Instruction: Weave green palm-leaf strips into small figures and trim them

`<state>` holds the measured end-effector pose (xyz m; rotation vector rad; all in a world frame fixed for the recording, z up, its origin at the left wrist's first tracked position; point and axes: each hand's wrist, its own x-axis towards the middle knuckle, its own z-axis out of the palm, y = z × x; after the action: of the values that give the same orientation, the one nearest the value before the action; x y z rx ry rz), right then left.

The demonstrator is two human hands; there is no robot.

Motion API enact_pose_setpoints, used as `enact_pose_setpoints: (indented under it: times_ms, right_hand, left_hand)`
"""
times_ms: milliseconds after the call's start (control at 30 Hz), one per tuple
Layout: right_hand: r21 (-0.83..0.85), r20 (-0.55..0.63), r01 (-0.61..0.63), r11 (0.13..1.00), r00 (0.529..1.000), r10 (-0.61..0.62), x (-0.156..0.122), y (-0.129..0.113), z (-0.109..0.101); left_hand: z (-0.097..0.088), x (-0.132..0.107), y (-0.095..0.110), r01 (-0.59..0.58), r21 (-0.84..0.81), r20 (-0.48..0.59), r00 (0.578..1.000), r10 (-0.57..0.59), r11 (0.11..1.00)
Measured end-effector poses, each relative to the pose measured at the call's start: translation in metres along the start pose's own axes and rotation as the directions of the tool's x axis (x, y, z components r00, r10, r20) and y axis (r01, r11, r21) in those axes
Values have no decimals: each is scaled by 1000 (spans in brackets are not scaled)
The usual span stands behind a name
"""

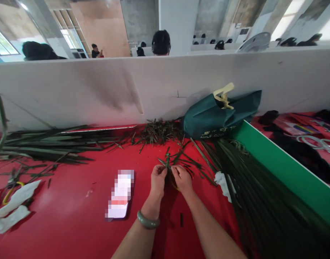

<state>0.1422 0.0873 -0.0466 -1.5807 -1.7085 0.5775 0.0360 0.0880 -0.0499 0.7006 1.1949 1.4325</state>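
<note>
Both hands meet over the red tabletop around a small green piece of knotted or woven leaf [167,158], which stands up between the fingertips. My left hand [157,180], with a grey-green bangle [148,220] on its wrist, pinches the piece from the left. From the right, my right hand [182,179] closes its thumb and fingers on it. Beneath the hands a yellow curved handle [177,185] shows in part, with a pointed blade tip near the left fingertips; the rest is hidden. Cut leaf strips [192,162] lie just beyond my right hand.
A phone [120,194] lies left of my hands. Long leaves [46,145] and yellow-handled pliers or cutters [12,181] are farther left. Leaf scraps [161,131] and a dark green bag [205,115] sit by the white partition [100,82]. Long leaves [262,194] and a green divider [278,162] are right.
</note>
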Motion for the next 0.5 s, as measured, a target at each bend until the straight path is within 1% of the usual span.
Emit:
enact_pose_setpoints:
  times_ms: [100,167,333,400,500]
  right_hand:
    - [131,-4,-38,991,999,39,7,3,0]
    - [213,-10,-56,975,998,59,8,6,-2]
    - [446,-21,-116,887,990,139,6,8,-2]
    - [497,-8,-126,859,989,149,4,7,-1]
    - [513,54,-117,851,993,104,2,3,1]
  left_hand:
    - [5,1,-1,48,-41,81,996,-44,998]
    - [7,0,-2,90,-59,108,991,-84,994]
    - [7,-5,3,199,-101,156,971,-182,975]
    - [6,-7,6,200,-124,164,970,-179,972]
    - [4,-7,8,174,-127,173,973,-151,977]
